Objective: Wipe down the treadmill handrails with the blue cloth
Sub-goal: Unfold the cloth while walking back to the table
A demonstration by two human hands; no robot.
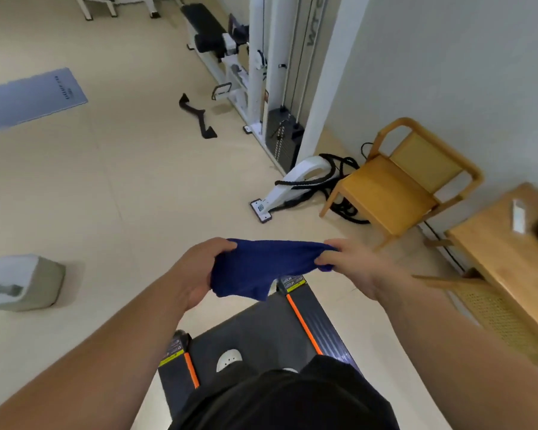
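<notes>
The left hand (196,271) has its fingers curled round the left end of the blue cloth (261,268). The right hand (351,265) pinches the bunched right end, so the cloth is drawn between them in mid-air, above the end edge of the treadmill deck (261,333). Its lower edge sags and one corner droops, which suggests a light, limp fabric with some grip (nothing to break, little to slip). It should fold or wad easily. I would gather it into one palm as a pad, thumb over the top, so no loose tail drags. The handrails are out of view. To the right stand a wooden chair (395,184) and a table (507,246), well apart from the hands.
</notes>
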